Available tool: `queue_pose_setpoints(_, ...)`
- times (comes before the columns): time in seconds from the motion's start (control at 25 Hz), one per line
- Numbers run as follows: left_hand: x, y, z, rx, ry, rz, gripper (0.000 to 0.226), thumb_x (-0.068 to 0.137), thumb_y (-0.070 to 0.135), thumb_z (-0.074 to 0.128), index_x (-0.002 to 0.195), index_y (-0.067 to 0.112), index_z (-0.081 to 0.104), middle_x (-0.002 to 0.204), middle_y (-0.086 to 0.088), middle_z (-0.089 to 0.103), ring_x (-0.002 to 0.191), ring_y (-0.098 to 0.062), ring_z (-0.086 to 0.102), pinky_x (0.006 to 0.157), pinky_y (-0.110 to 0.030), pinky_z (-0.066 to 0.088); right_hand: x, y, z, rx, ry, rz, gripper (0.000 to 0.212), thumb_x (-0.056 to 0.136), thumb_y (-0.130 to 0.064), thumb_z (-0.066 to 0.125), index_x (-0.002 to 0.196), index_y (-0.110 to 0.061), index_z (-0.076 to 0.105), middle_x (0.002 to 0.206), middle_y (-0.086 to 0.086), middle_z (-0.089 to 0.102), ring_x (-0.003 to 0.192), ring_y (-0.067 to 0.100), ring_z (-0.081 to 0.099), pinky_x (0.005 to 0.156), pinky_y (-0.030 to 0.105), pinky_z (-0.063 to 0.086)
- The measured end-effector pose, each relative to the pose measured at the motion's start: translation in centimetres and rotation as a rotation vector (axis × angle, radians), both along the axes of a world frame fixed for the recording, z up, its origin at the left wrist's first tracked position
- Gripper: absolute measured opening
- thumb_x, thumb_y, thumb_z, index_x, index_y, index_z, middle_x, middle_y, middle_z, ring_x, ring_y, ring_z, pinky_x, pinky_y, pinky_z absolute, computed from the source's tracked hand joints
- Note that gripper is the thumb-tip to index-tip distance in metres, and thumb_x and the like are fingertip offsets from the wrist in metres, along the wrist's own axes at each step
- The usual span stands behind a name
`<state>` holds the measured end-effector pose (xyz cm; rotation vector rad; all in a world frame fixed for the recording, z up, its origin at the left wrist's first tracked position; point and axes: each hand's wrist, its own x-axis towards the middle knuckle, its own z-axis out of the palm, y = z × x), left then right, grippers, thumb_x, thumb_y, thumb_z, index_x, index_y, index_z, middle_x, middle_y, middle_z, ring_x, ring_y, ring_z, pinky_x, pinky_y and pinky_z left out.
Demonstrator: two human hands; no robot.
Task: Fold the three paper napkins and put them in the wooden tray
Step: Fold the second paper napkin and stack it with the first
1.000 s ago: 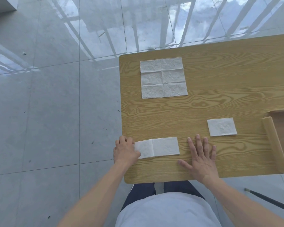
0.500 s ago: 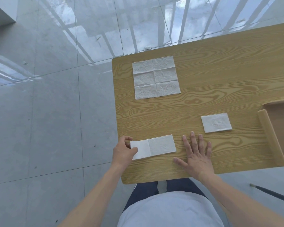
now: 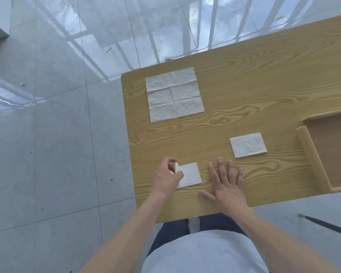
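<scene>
While the left hand (image 3: 166, 179) pinches the near-left napkin (image 3: 189, 175) w/ fingers (image 3: 172, 160) closed on its lifted left flap, the right hand (image 3: 225, 186) lies flat on the worktop (image 3: 244, 107) just beside it, fingers spread, gripping nothing. 3 napkins total: this half-folded one at the near edge; 1 unfolded napkin (image 3: 174, 94) lying flat at the far-left corner, creases showing; 1 folded napkin (image 3: 248, 145) to the right, near the tray but not touching it. 1 wooden tray (image 3: 311, 158) at the right edge, partly cut off by the frame; the part in view holds no napkin.
</scene>
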<state>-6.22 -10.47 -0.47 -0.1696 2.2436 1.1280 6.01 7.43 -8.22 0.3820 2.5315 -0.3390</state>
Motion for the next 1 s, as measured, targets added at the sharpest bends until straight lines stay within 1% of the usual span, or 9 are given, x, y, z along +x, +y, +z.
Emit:
queue_pose_setpoints(0.2, 0.8, 3.0, -1.1, -0.079, -0.017, -0.065, 0.035, 0.080, 0.015, 0.063, 0.109, 0.031, 0.055, 0.081, 0.006, 0.056, 0.065, -0.010, 0.055, 0.060, -0.029, 0.049, 0.1, 0.3, 0.5, -0.045, -0.005, 0.019, 0.101, 0.076, -0.090, 0.016, 0.146, -0.033, -0.029, 0.154, 0.000, -0.042, 0.139, 0.031, -0.041, 0.107, 0.058, -0.031)
queue_pose_setpoints(0.32, 0.9, 4.3, -1.8, -0.135, -0.046, -0.092, 0.036, 0.079, 0.014, 0.062, 0.111, 0.030, 0.054, 0.081, 0.005, 0.057, 0.068, -0.013, 0.057, 0.066, -0.037, 0.053, 0.0, 0.6, 0.7, -0.101, -0.007, 0.028, 0.108, 0.073, -0.088, 0.028, 0.145, -0.035, -0.031, 0.152, 0.001, -0.045, 0.137, 0.031, -0.044, 0.105, 0.057, -0.033)
queue_pose_setpoints(0.48, 1.2, 5.1, -2.4, -0.174, -0.066, -0.124, 0.040, 0.078, 0.015, 0.063, 0.113, 0.031, 0.053, 0.082, 0.006, 0.058, 0.071, -0.014, 0.060, 0.072, -0.042, 0.056, -0.2, 0.9, 0.9, -0.165, -0.011, 0.042, 0.113, 0.070, -0.084, 0.037, 0.143, -0.036, -0.035, 0.148, 0.000, -0.051, 0.133, 0.031, -0.049, 0.101, 0.056, -0.038)
queue_pose_setpoints(0.64, 1.6, 5.2, -2.6, -0.135, -0.081, -0.106, 0.047, 0.076, 0.023, 0.071, 0.118, 0.032, 0.053, 0.091, 0.005, 0.060, 0.084, -0.013, 0.063, 0.080, -0.038, 0.056, -0.2, 1.2, 1.1, -0.206, -0.005, 0.062, 0.116, 0.069, -0.079, 0.043, 0.142, -0.037, -0.036, 0.146, 0.000, -0.053, 0.130, 0.031, -0.052, 0.099, 0.055, -0.040)
queue_pose_setpoints(0.76, 1.8, 4.3, -2.5, -0.075, -0.073, -0.088, 0.052, 0.075, 0.026, 0.075, 0.122, 0.033, 0.054, 0.096, 0.005, 0.060, 0.087, -0.011, 0.061, 0.075, -0.027, 0.051, -0.3, 1.3, 1.1, -0.213, 0.004, 0.072, 0.115, 0.070, -0.077, 0.045, 0.142, -0.037, -0.035, 0.146, 0.000, -0.052, 0.130, 0.031, -0.052, 0.098, 0.054, -0.041)
queue_pose_setpoints(0.84, 1.8, 3.1, -2.4, -0.095, -0.006, -0.056, 0.048, 0.078, 0.025, 0.073, 0.122, 0.032, 0.056, 0.095, 0.006, 0.061, 0.082, -0.011, 0.060, 0.071, -0.025, 0.048, -0.2, 1.2, 1.1, -0.208, 0.018, 0.074, 0.110, 0.074, -0.078, 0.040, 0.143, -0.036, -0.035, 0.147, 0.000, -0.052, 0.131, 0.031, -0.050, 0.098, 0.054, -0.041)
queue_pose_setpoints(0.92, 1.9, 1.6, -2.2, -0.196, 0.088, -0.031, 0.043, 0.081, 0.024, 0.070, 0.122, 0.029, 0.057, 0.096, 0.008, 0.058, 0.081, -0.010, 0.058, 0.071, -0.028, 0.052, -0.3, 1.1, 1.2, -0.152, 0.052, 0.072, 0.100, 0.080, -0.078, 0.031, 0.147, -0.034, -0.028, 0.152, 0.002, -0.044, 0.138, 0.033, -0.041, 0.102, 0.055, -0.037)
queue_pose_setpoints(0.96, 1.9, 0.8, -2.1, -0.268, 0.129, -0.029, 0.041, 0.083, 0.024, 0.069, 0.122, 0.029, 0.057, 0.098, 0.009, 0.057, 0.084, -0.009, 0.057, 0.072, -0.029, 0.053, -0.6, 1.0, 1.4, -0.106, 0.088, 0.069, 0.095, 0.083, -0.077, 0.029, 0.151, -0.032, -0.018, 0.158, 0.004, -0.030, 0.144, 0.035, -0.027, 0.108, 0.057, -0.029)
queue_pose_setpoints(1.0, 1.9, 0.1, -2.0, -0.334, 0.156, -0.040, 0.040, 0.084, 0.025, 0.068, 0.123, 0.028, 0.057, 0.102, 0.009, 0.056, 0.088, -0.009, 0.056, 0.074, -0.029, 0.052, -1.2, 0.9, 1.7, -0.071, 0.128, 0.060, 0.089, 0.085, -0.074, 0.031, 0.153, -0.029, -0.005, 0.161, 0.005, -0.008, 0.146, 0.036, -0.009, 0.114, 0.058, -0.016)
